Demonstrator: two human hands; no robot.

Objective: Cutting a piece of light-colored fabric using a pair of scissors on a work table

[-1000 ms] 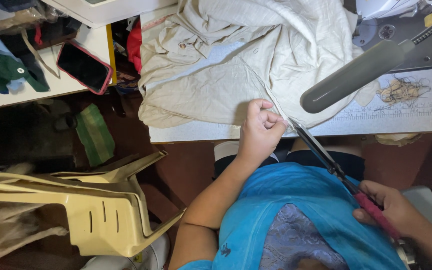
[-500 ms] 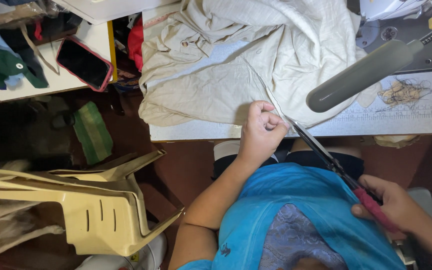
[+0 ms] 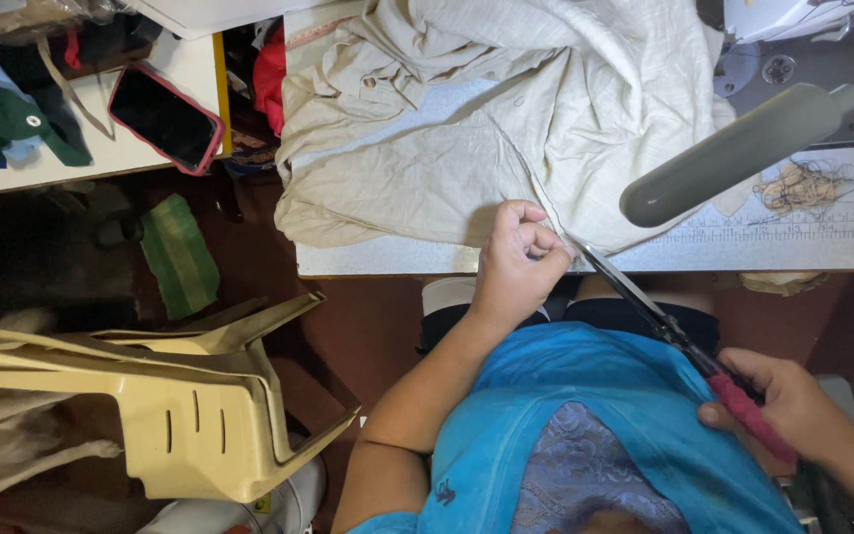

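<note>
A crumpled beige garment (image 3: pixel 506 109) lies spread on the white work table (image 3: pixel 743 252). My left hand (image 3: pixel 518 259) pinches a fold of that cloth at the table's front edge, fingers closed on it. My right hand (image 3: pixel 788 400), low at the right over my blue top, grips the red handles of long dark scissors (image 3: pixel 659 316). The scissor blades point up and left, their tips meeting the cloth just right of my left hand.
A grey lamp head (image 3: pixel 733 148) hangs over the table's right side, near a tangle of thread (image 3: pixel 808 183). A phone in a pink case (image 3: pixel 165 117) lies on a side table at the left. Cream plastic chairs (image 3: pixel 150 396) are stacked on the floor at lower left.
My left hand has kept its pinch on the cloth. The scissors and my right hand have hardly shifted.
</note>
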